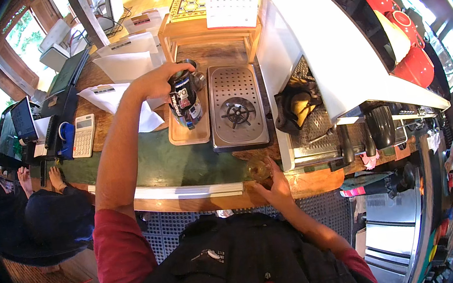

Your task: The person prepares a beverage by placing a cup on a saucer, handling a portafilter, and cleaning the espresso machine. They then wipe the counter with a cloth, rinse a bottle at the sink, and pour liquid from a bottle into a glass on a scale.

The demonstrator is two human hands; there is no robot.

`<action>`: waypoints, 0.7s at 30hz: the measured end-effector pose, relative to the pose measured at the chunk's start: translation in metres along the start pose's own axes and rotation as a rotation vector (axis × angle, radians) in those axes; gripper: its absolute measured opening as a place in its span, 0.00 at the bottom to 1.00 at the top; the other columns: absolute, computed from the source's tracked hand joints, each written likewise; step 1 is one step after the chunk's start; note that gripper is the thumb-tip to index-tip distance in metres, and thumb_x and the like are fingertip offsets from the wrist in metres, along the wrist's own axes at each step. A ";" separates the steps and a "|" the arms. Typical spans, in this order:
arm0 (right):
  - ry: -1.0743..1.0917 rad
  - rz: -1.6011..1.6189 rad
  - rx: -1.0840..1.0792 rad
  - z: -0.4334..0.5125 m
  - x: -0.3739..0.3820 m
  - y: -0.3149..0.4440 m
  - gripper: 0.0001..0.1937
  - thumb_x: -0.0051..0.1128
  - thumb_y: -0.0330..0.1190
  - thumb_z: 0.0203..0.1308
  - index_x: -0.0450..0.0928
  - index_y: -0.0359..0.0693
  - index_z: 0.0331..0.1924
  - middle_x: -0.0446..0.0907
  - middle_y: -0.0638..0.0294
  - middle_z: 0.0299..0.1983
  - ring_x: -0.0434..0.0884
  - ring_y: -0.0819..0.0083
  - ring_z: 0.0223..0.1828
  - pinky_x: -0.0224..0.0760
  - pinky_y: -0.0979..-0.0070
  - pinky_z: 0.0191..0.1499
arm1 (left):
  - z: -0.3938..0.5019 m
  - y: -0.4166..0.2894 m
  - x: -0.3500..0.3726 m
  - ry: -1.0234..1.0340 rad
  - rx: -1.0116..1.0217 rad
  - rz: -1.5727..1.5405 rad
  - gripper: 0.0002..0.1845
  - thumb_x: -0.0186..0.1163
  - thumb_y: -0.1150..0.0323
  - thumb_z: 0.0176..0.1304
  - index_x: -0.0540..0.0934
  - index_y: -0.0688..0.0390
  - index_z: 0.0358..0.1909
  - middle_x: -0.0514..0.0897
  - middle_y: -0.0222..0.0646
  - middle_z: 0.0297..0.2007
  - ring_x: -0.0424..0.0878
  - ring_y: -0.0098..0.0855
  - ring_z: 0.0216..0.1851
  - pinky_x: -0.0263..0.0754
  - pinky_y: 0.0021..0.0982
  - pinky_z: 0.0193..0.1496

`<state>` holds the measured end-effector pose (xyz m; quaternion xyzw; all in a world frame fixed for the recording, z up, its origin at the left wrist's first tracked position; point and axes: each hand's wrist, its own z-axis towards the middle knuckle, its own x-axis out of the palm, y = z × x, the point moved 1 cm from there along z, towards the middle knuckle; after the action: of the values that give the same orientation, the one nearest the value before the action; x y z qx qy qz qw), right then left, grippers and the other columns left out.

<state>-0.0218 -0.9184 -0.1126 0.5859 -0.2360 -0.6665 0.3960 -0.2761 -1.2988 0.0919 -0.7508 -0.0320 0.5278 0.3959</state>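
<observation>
My left hand (158,81) reaches across the counter, its fingers curled about the top of a black can (185,100) that bears printed writing. That can stands on a small wooden tray (189,137). Just behind it a metal cup (199,78) is partly hidden by the hand and the can. Near the counter's front edge, my right hand (277,188) has its thumb and fingers around a small clear glass (258,169). Between the hands lies a steel drip tray with a glass rinser (238,113), its round spoked part toward the front.
An espresso machine (300,150) with black-handled portafilters (347,145) stands at right, red cups (413,66) on top. Papers (118,99) and a calculator (83,136) lie at left. Another person's hand (56,178) rests on the counter. A wooden stand (211,37) rises behind.
</observation>
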 end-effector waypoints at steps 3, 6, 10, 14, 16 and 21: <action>0.036 0.076 0.087 0.015 0.005 0.006 0.49 0.80 0.34 0.55 0.59 0.35 0.78 0.77 0.45 0.66 0.79 0.54 0.67 0.73 0.62 0.69 | 0.002 0.014 0.002 -0.024 0.023 0.013 0.63 0.72 0.80 0.28 0.68 0.45 0.79 0.73 0.43 0.72 0.69 0.47 0.74 0.60 0.42 0.79; 0.065 0.170 0.171 0.021 0.010 0.012 0.49 0.81 0.34 0.55 0.60 0.36 0.78 0.77 0.48 0.66 0.78 0.58 0.68 0.73 0.63 0.69 | 0.000 0.016 0.002 -0.025 0.061 0.018 0.62 0.72 0.80 0.34 0.65 0.44 0.81 0.71 0.46 0.74 0.68 0.49 0.75 0.58 0.42 0.80; 0.020 0.375 0.178 0.026 0.016 0.017 0.48 0.81 0.33 0.55 0.61 0.36 0.77 0.77 0.51 0.65 0.77 0.62 0.68 0.73 0.63 0.69 | -0.009 0.009 0.013 -0.219 0.063 0.244 0.58 0.71 0.81 0.45 0.63 0.44 0.82 0.67 0.50 0.76 0.68 0.53 0.75 0.60 0.44 0.80; -0.084 0.193 0.082 0.068 0.012 0.047 0.45 0.81 0.36 0.56 0.64 0.35 0.75 0.78 0.49 0.63 0.78 0.58 0.65 0.76 0.61 0.64 | -0.047 -0.054 0.029 -0.612 0.048 0.494 0.49 0.64 0.85 0.52 0.67 0.45 0.79 0.67 0.52 0.75 0.71 0.55 0.72 0.66 0.45 0.76; -0.155 -0.033 -0.028 0.101 0.004 0.064 0.44 0.80 0.39 0.57 0.66 0.34 0.74 0.80 0.47 0.60 0.80 0.54 0.63 0.77 0.59 0.61 | -0.070 -0.098 0.035 -0.789 0.086 0.364 0.44 0.60 0.88 0.53 0.72 0.49 0.75 0.70 0.52 0.73 0.74 0.54 0.69 0.69 0.44 0.73; -0.240 -0.177 0.025 0.180 -0.003 0.082 0.36 0.81 0.44 0.53 0.77 0.32 0.61 0.84 0.42 0.52 0.84 0.46 0.57 0.78 0.57 0.57 | -0.118 -0.126 0.106 -1.019 0.269 -0.022 0.25 0.55 0.90 0.52 0.84 0.60 0.51 0.82 0.45 0.53 0.84 0.41 0.48 0.79 0.30 0.41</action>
<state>-0.1758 -0.9899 -0.0108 0.5257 -0.2372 -0.7610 0.2972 -0.0863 -1.2286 0.1050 -0.3412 -0.1604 0.8212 0.4283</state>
